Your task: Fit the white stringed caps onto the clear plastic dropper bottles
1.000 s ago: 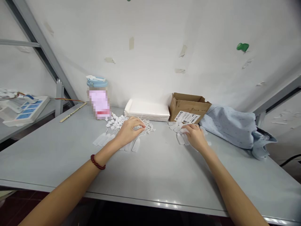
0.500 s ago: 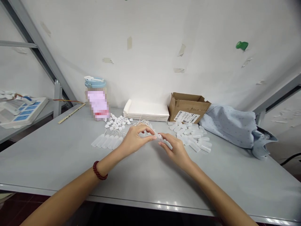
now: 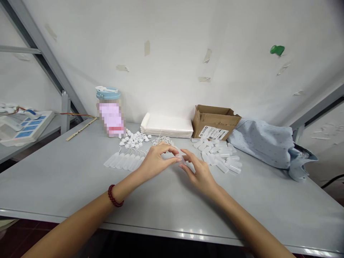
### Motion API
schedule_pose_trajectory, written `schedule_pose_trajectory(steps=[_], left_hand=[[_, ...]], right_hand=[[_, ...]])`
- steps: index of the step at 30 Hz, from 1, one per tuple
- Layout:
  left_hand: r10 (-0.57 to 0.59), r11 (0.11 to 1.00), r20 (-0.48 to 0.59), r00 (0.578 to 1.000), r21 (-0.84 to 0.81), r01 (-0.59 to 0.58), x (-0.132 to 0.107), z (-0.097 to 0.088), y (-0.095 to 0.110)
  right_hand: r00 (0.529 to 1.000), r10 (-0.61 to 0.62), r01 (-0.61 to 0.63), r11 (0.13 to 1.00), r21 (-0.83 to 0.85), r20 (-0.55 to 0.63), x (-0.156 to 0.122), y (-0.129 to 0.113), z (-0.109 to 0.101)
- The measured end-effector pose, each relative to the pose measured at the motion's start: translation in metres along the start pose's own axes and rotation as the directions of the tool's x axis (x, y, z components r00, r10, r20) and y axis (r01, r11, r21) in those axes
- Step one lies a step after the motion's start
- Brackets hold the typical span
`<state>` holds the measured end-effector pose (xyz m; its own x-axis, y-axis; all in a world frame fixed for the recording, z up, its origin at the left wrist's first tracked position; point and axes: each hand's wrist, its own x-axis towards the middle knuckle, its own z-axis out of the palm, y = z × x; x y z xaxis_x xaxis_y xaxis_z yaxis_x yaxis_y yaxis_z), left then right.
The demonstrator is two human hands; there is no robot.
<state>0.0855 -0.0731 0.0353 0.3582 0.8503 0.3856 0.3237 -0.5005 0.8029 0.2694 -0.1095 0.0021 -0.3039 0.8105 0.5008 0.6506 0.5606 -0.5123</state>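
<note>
My left hand pinches one end of a small translucent plastic sleeve between thumb and forefinger, above the middle of the table. From the other side, the thumb and forefinger of my right hand close around the same sleeve; fingers partly cover it. Left of my left hand lies a row of translucent sleeves with white cords at their upper ends. Behind them are white plastic caps in a heap and a bundle of white cords. To the right of my right hand is a pile of loose sleeves.
Along the wall stand a blue-lidded container, a stack of white padded sheets and an open cardboard box. Light blue cloth lies at the right. A thin strip rests at the left of the grey table.
Both hands stay close together at the same spot. My fingers have shifted slightly around the sleeve, which now shows a little more between them.
</note>
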Motion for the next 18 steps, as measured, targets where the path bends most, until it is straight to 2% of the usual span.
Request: schedule_pose_trajectory(steps=[4,7,18], left_hand=[[0.007,1.0,0.031,0.999,-0.003,-0.007,0.0,-0.001,0.0],[-0.031,1.0,0.052,0.998,-0.004,0.031,0.0,-0.002,0.003],[-0.092,0.993,0.076,0.993,-0.074,0.098,0.002,-0.003,0.004]], right_hand=[[0.997,-0.063,0.064,0.998,0.013,-0.033,0.001,-0.002,0.0],[0.996,-0.073,0.075,0.997,0.028,-0.05,0.002,-0.003,-0.002],[0.997,0.059,-0.05,0.988,0.146,-0.056,0.002,-0.011,-0.002]])
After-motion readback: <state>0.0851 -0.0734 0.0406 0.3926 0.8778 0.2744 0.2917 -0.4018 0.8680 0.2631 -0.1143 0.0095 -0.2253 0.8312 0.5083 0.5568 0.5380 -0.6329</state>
